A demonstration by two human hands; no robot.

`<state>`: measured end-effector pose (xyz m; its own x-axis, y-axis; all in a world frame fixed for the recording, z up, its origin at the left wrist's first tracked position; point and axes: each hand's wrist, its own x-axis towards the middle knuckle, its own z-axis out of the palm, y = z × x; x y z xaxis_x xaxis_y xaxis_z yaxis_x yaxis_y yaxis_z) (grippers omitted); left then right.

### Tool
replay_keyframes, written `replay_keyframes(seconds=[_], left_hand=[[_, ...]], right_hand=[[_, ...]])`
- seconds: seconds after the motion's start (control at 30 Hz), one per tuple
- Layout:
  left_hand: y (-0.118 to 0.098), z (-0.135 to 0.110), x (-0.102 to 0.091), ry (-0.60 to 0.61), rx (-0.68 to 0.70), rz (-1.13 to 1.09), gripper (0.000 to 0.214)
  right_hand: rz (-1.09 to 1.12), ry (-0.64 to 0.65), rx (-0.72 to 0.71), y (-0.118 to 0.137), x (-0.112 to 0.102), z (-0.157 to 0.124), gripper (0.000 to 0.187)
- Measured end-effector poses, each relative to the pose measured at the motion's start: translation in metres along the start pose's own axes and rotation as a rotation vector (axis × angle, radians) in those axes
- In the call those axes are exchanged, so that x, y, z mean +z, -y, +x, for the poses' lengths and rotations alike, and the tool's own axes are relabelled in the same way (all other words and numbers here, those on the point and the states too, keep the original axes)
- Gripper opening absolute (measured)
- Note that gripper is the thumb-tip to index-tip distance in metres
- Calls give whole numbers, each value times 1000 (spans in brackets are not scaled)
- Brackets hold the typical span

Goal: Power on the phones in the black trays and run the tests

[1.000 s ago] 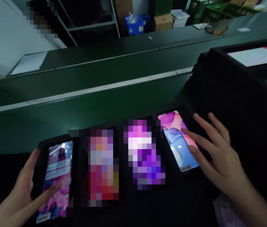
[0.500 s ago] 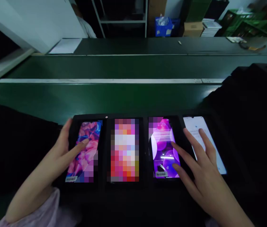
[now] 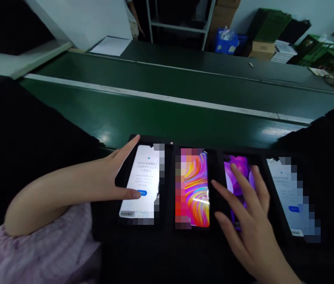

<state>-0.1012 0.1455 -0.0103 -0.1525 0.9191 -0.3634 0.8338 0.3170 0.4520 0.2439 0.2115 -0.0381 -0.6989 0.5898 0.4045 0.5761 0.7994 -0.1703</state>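
Four phones with lit screens lie in a row in a black tray (image 3: 171, 232). At the left end, a phone (image 3: 143, 177) shows a white page; my left thumb rests at its blue button. My left hand (image 3: 116, 177) is spread, with its other fingers at the tray's upper left corner. Next to it is a phone (image 3: 196, 189) with swirling orange and pink colours. Above a purple-screened phone (image 3: 238, 169), partly covering it, my right hand (image 3: 250, 213) hovers with fingers apart. At the right lies a phone (image 3: 285, 193) with a pale page. Blurred blocks mask parts of the screens.
Beyond the tray runs a green work surface (image 3: 167, 118) crossed by a white strip (image 3: 167, 98). White paper (image 3: 111, 45) lies at the far left. At the back are a metal shelf (image 3: 179, 27), a blue bin (image 3: 226, 41), a cardboard box (image 3: 261, 50) and green crates (image 3: 327, 51). Part of another person (image 3: 134, 19) shows.
The left phone's screen has turned from a pink wallpaper to a white page. My right hand has moved left, off the rightmost phone. The camera view has tilted and shifted.
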Motion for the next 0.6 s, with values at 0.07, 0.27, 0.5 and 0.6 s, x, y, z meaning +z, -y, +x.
replay_keyframes(seconds=[0.07, 0.27, 0.5, 0.6], left_hand=[[4, -4, -2, -9, 11, -6, 128], [-6, -12, 4, 23, -20, 81, 121], [-30, -1, 11, 74, -258, 198, 138], [-21, -2, 6, 11, -211, 94, 125]], right_hand=[[18, -6, -26, -4, -2, 0, 41], [83, 8, -121, -3, -7, 3, 28], [111, -6, -116, -4, -8, 0, 28], [118, -4, -117, -7, -8, -2, 29]])
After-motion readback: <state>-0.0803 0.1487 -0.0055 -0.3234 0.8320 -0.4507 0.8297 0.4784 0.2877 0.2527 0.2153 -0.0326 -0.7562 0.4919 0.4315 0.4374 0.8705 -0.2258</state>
